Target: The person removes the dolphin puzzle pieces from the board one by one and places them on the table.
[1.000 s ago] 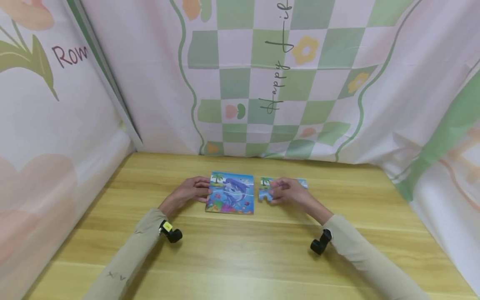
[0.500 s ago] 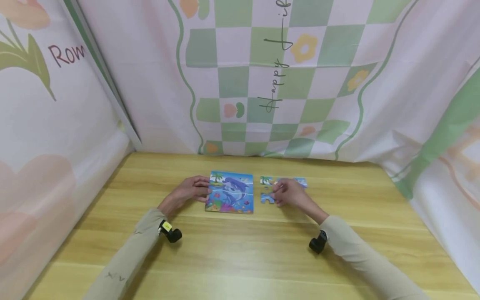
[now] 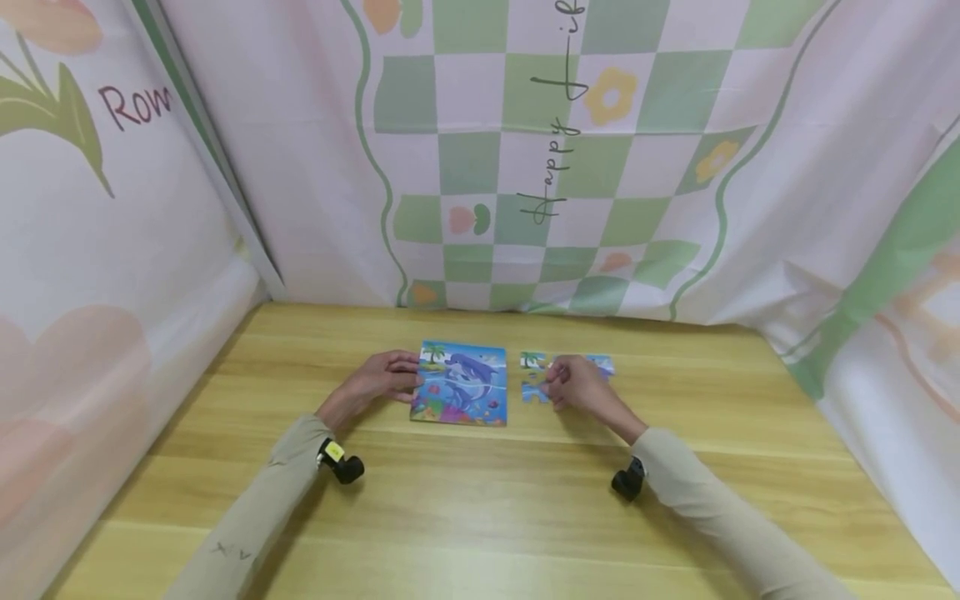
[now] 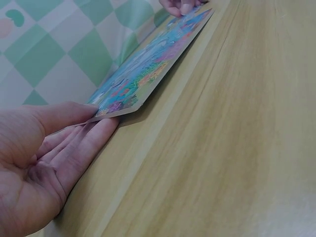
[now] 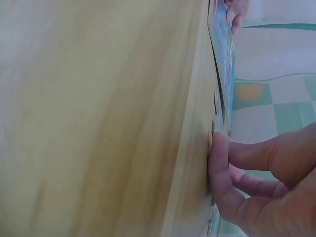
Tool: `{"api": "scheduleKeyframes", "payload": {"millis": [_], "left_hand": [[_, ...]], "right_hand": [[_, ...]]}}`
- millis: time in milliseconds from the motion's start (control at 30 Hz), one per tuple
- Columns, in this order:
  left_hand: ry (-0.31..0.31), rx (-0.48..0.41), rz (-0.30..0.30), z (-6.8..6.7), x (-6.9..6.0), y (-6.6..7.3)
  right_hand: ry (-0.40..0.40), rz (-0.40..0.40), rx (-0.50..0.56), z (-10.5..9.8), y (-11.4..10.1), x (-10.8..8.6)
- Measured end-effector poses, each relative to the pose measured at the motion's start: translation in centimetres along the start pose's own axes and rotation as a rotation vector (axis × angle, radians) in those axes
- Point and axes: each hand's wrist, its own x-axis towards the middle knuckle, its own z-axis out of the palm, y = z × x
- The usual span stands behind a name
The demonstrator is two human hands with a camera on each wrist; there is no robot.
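A square picture card [image 3: 480, 392] with a dolphin on it lies in front of me, its near edge raised off the table in the left wrist view. My left hand [image 3: 381, 377] grips its left edge, thumb on top and fingers underneath. To the right of the card, my right hand [image 3: 583, 385] pinches a blue jigsaw piece [image 3: 534, 392] by its right side, partly covered by the fingertips. Just above it sits a jigsaw piece with a palm tree [image 3: 532, 361]. More jigsaw pieces [image 3: 602, 363] show behind the right hand; the hand hides part of them.
The pieces and card rest on a wooden table [image 3: 480, 508]. A patterned curtain [image 3: 555, 167] hangs along its back edge, with more cloth [image 3: 112, 275] on the left and right sides.
The blue jigsaw piece has shifted down and slightly right, then back up toward the palm-tree piece, with my right hand on it. My left hand and the card have stayed put.
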Motion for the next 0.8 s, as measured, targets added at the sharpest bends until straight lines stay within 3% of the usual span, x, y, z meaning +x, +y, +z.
{"api": "scheduleKeyframes", "payload": {"millis": [200,800], "left_hand": [[0.0,-0.002,0.003,-0.04,-0.02,-0.01],[-0.022,-0.032,0.018,-0.23,-0.01,-0.21]], "right_hand": [[-0.005,-0.04,0.002,0.08,0.36,0.03],[-0.059,-0.041,0.032,-0.6,0.26,0.25]]}}
